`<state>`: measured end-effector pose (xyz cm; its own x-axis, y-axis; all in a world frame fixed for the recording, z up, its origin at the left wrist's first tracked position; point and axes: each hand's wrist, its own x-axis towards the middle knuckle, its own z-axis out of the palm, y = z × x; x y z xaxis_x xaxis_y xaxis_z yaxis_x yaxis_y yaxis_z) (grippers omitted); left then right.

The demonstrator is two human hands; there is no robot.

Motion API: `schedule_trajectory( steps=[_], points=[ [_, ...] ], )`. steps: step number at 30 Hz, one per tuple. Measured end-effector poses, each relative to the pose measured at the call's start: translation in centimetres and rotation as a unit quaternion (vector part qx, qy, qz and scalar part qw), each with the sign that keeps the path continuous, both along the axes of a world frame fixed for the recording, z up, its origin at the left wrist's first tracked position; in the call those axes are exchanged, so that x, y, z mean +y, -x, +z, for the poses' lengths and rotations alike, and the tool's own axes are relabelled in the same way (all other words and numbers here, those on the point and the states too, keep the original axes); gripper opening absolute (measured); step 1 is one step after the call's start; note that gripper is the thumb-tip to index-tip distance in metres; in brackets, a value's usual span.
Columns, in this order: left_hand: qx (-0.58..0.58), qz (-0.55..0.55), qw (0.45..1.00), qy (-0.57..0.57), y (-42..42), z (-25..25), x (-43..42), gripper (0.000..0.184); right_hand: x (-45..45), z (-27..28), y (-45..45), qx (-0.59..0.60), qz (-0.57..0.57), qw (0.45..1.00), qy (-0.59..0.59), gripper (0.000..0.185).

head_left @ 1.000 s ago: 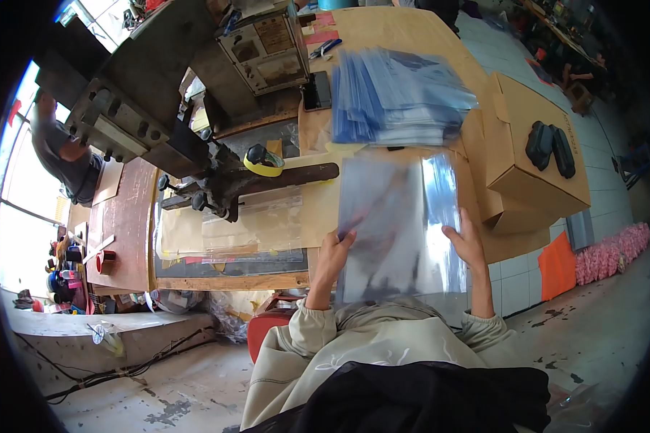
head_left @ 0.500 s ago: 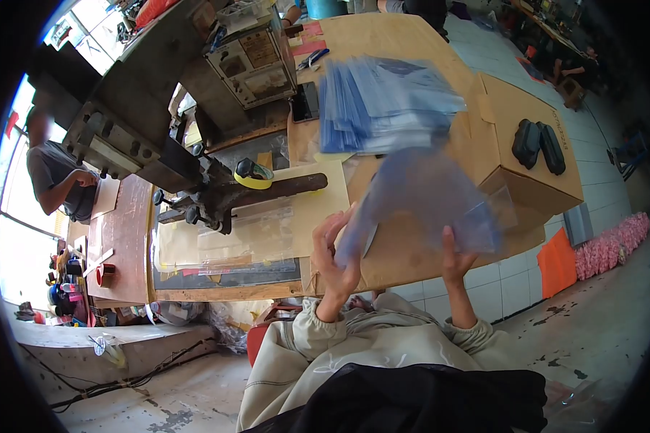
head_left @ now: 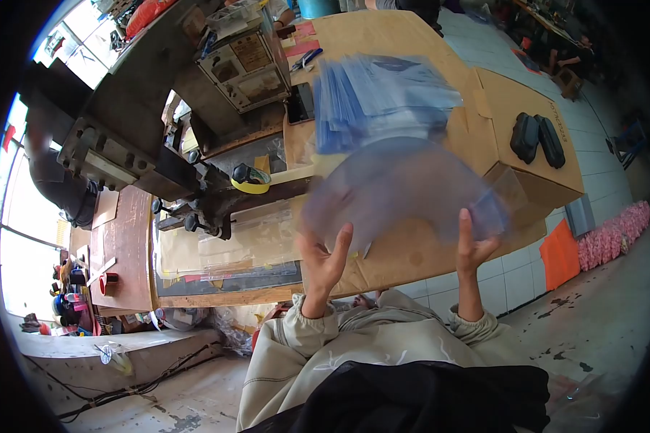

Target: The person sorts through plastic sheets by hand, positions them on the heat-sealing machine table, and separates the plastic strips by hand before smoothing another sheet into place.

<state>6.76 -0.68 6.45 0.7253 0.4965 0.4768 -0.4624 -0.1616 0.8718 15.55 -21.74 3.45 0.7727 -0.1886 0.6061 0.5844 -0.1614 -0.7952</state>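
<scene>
Sheet (head_left: 404,177) — arched, long axis left-to-right, ends curving nearward

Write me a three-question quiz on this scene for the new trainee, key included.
1. True or false: the clear plastic is held out flat.
2. Which of the person's hands is nearer the cardboard box?
3. How many dark cases rest on that box? (a) one (b) two (c) three

Key:
1. False: the left hand and right hand hold it bent in an arch.
2. The right hand.
3. (b)
</scene>
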Motion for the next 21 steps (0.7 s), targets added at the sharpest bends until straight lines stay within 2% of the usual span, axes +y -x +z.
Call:
schedule_trajectory(
  steps=[3, 6, 7, 9, 11, 13, 14, 15, 16, 17, 19, 21],
  points=[
    [0.05, 0.005, 0.998, 0.037, -0.7, -2.6, 0.8, 0.031, -0.1, -3.5, -0.8, 0.023, -0.008, 0.995, 0.094, 0.047],
    [0.099, 0.008, 0.993, 0.06, -0.5, -1.9, 1.5, 0.025, 1.1, -1.9, -1.0, 0.034, -0.025, 0.999, -0.006, 0.031],
    [0.113, 0.006, 0.991, 0.067, -0.3, -0.9, 1.6, 0.023, 1.0, -0.8, -1.2, 0.028, -0.029, 0.999, 0.003, 0.034],
    [0.14, 0.019, 0.99, -0.008, 0.3, 0.7, 2.4, 0.025, 0.6, 1.4, -1.6, 0.018, -0.04, 0.999, 0.02, 0.039],
    [0.171, 0.013, 0.984, -0.053, 0.4, 0.6, 3.5, 0.028, -0.4, 1.6, -2.2, 0.09, 0.034, 0.991, 0.097, 0.041],
    [0.205, -0.014, 0.976, -0.07, -0.6, -2.2, 5.1, 0.031, -0.9, 0.8, -3.3, 0.118, 0.079, 0.971, 0.193, 0.043],
    [0.277, -0.022, 0.951, -0.133, -1.2, -4.4, 5.9, 0.038, -0.8, -0.9, -4.2, 0.111, 0.086, 0.957, 0.252, 0.043],
    [0.277, 0.012, 0.939, -0.202, -1.6, -6.9, 6.0, 0.039, -0.6, -2.8, -4.8, 0.107, 0.093, 0.94, 0.31, 0.044],
    [0.278, 0.044, 0.921, -0.271, -1.8, -9.7, 5.7, 0.041, -0.3, -4.5, -5.1, 0.213, 0.068, 0.902, 0.369, 0.049],
    [0.271, 0.077, 0.897, -0.34, -2.2, -12.1, 5.7, 0.042, -0.4, -5.8, -4.6, 0.168, 0.043, 0.899, 0.402, 0.051],
    [0.277, 0.075, 0.928, -0.239, -2.3, -13.0, 5.7, 0.045, -0.6, -7.2, -3.7, 0.068, -0.01, 0.886, 0.458, 0.054],
    [0.292, 0.073, 0.939, -0.165, -1.5, -10.0, 4.4, 0.043, -0.9, -7.5, -1.8, 0.123, -0.012, 0.888, 0.443, 0.054]
  ],
)
